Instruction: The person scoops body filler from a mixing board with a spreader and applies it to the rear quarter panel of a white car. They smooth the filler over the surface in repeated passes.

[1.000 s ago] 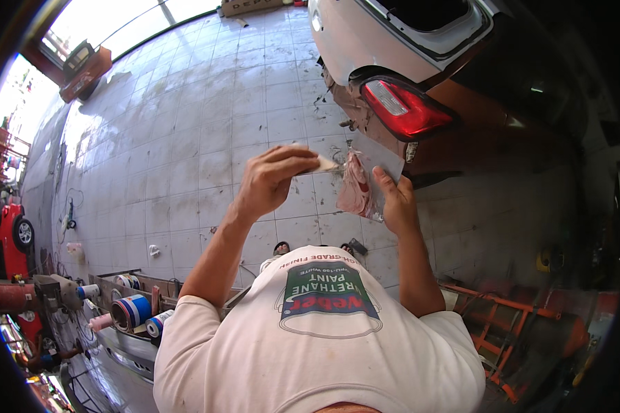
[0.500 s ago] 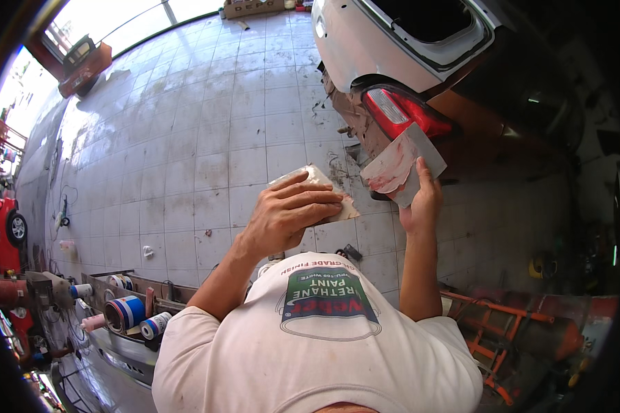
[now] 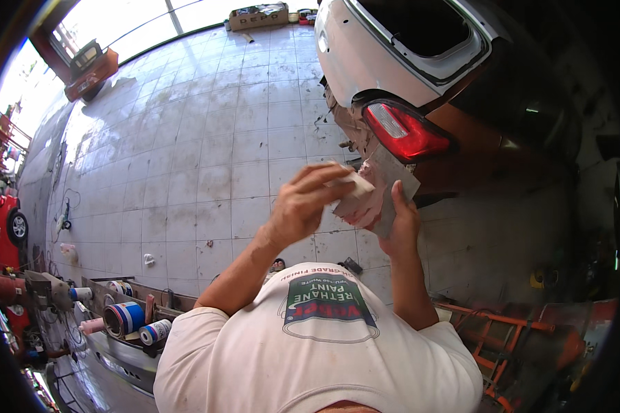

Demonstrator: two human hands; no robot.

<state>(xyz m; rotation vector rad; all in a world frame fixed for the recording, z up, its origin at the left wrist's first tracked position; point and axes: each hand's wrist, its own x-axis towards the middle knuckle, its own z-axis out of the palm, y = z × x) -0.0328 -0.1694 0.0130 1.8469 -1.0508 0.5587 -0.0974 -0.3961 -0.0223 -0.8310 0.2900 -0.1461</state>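
My left hand [image 3: 297, 208] is closed on a pale, flat putty spreader [image 3: 355, 187], its fingers laid over the top and blurred a little by motion. The spreader's edge meets a grey mixing board [image 3: 401, 177], which my right hand [image 3: 401, 230] grips from the lower right with the thumb on top. Pinkish body filler [image 3: 372, 206] with red streaks covers part of the board. Just beyond the board is the red tail light [image 3: 410, 134] of a white car [image 3: 351, 48].
Several paint cans [image 3: 124, 319] stand on a bench at lower left. An orange metal frame [image 3: 506, 316] is at lower right. A cardboard box [image 3: 258, 19] sits at the far side of the tiled floor [image 3: 186, 138]. A red car [image 3: 7, 230] is at far left.
My left hand has moved right, bringing the spreader onto the board. The board in my right hand has come left and slightly nearer to me.
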